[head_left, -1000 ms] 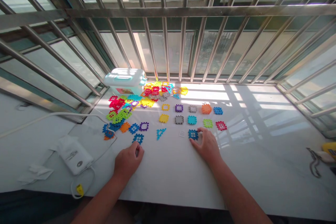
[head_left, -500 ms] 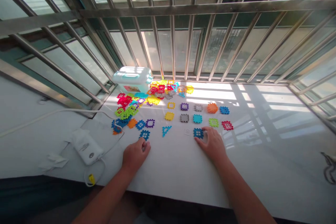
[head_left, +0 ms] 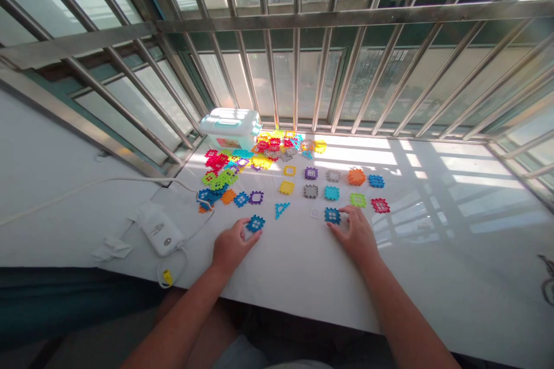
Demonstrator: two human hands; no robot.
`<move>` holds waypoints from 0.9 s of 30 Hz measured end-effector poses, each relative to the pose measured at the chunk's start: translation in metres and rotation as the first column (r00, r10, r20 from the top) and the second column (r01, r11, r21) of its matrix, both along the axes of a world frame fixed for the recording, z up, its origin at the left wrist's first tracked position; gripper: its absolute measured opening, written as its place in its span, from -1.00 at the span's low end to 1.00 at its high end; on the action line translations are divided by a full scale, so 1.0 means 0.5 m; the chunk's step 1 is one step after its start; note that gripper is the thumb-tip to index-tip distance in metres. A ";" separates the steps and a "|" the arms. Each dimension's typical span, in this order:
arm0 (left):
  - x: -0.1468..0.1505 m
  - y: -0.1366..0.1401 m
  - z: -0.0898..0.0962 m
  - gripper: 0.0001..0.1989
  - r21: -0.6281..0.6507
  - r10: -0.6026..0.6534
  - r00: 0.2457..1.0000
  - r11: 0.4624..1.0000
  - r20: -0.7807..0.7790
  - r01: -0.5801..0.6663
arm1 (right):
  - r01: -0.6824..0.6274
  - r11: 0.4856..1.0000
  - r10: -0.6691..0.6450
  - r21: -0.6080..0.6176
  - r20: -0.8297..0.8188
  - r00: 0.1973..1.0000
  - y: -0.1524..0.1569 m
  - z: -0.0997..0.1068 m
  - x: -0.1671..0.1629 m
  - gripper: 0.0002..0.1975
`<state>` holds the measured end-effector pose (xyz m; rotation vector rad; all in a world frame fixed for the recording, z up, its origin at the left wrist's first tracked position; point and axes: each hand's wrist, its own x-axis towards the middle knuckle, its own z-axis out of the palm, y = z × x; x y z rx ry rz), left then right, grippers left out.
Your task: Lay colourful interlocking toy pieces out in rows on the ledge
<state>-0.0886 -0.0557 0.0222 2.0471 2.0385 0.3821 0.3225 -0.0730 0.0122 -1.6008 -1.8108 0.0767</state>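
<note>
My left hand (head_left: 234,243) pinches a dark blue square building tile (head_left: 255,223) between thumb and fingers, close above the white tabletop. My right hand (head_left: 357,235) has its thumb and fingertips at the right edge of another dark blue window tile (head_left: 333,215), which lies on the table. Just left of that tile is a small pale tile (head_left: 314,213). A light blue triangle piece (head_left: 281,210) lies between the hands. Beyond them are loose rows of tiles, among them a turquoise one (head_left: 332,192), a lime window tile (head_left: 358,200) and a red one (head_left: 381,205).
A heap of coloured tiles (head_left: 220,179) spreads at the back left beside a lidded white box (head_left: 231,128). At the left lie a white power bank (head_left: 160,230), its cable and crumpled tissue (head_left: 111,248). Metal window bars (head_left: 296,81) stand behind the table.
My left hand has moved right and now grips the blue tile by its edges. My right hand stays at its blue tile. The view has shifted slightly left.
</note>
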 end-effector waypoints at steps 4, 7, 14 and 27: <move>0.022 -0.034 0.007 -0.48 -0.021 -0.374 0.927 0.927 -0.020 0.374 | -0.100 0.994 0.097 0.033 0.079 0.992 -0.033 0.007 -0.029 -0.72; 0.062 -0.063 0.011 -0.44 0.001 -0.570 0.821 0.821 -0.028 0.570 | -0.223 0.974 0.225 -0.031 0.099 0.969 -0.074 0.012 -0.067 -0.76; 0.081 -0.054 0.023 -0.39 -0.036 -0.532 0.844 0.844 0.067 0.535 | -0.238 0.957 0.242 -0.169 0.008 0.970 -0.150 0.023 -0.182 -0.64; 0.024 0.088 0.026 -0.56 -0.053 0.007 0.952 0.998 -0.306 -0.025 | -0.193 0.963 0.187 -0.190 -0.050 0.981 -0.142 0.021 -0.265 -0.61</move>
